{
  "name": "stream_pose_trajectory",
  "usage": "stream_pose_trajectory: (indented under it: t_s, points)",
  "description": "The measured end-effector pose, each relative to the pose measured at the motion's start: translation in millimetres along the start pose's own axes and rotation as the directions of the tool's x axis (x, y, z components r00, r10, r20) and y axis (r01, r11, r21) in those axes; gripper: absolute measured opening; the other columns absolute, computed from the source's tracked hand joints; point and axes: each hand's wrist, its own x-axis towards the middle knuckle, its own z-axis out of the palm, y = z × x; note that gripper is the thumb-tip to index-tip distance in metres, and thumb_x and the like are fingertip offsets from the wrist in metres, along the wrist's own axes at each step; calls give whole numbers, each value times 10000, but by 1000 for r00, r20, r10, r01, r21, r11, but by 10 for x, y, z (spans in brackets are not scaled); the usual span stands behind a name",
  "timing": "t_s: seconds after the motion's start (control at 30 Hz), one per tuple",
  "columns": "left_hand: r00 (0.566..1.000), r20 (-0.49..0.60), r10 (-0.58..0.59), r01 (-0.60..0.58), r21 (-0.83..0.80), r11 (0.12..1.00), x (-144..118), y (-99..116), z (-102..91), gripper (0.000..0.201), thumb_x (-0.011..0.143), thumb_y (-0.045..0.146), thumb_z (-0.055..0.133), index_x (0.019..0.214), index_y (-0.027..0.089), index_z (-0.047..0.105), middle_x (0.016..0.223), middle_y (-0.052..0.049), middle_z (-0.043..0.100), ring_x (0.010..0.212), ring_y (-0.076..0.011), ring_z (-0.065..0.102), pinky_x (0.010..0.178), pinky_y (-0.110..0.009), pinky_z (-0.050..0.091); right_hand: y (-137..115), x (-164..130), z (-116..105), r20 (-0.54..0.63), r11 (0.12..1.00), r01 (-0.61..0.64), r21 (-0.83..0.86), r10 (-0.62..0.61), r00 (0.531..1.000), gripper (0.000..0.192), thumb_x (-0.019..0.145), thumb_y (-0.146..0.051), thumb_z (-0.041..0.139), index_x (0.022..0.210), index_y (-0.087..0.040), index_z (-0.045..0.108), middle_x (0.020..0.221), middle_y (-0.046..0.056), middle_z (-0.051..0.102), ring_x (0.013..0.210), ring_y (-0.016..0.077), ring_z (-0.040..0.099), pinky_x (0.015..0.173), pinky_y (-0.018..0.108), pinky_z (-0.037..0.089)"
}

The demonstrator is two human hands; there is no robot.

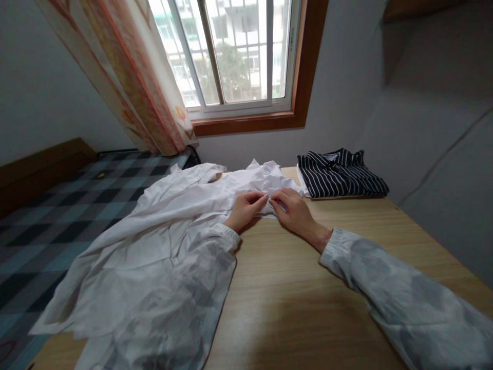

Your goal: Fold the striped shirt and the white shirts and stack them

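Observation:
A white shirt (185,198) lies spread and rumpled over the left part of the table, one end hanging toward the bed. Its collar end is bunched up near the far edge. My left hand (247,209) is closed in a pinch on the shirt's near right edge. Close beside it, my right hand (295,213) pinches the same edge, the fingertips of both hands almost meeting. What exact part of the shirt sits between the fingers is too small to make out.
On the wooden table (285,288), a folded black-and-white striped shirt (342,174) lies at the far right. A bed with a checked cover (34,231) adjoins the left side. Behind are a window (239,56) and a patterned curtain (131,77).

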Motion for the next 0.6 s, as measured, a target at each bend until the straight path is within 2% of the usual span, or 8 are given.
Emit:
stream_pose_trajectory:
  t_s: [0.17,0.3,0.6]
  points:
    - [997,58,-43,44,-12,999,-4,20,-32,528,883,674,825,787,155,807,641,7,614,609,-119,463,579,-261,352,5,8,5,-1,998,-23,58,23,1000,137,1092,-245,655,957,-267,666,984,67,731,996,291,674,921,447,519]
    - [997,53,-51,51,-13,999,-10,27,-54,547,867,696,835,813,152,820,670,-1,621,633,-126,473,587,-266,354,26,16,16,-10,991,-72,111,73,997,142,1070,-251,697,931,-266,672,963,54,746,988,288,680,935,447,519]
    - [995,91,-33,33,0,999,-25,46,-62,523,901,680,815,870,159,838,687,-2,625,637,-135,473,597,-276,343,27,12,15,6,992,-95,86,95,995,152,1047,-235,698,903,-260,655,951,52,744,971,282,672,920,445,516]
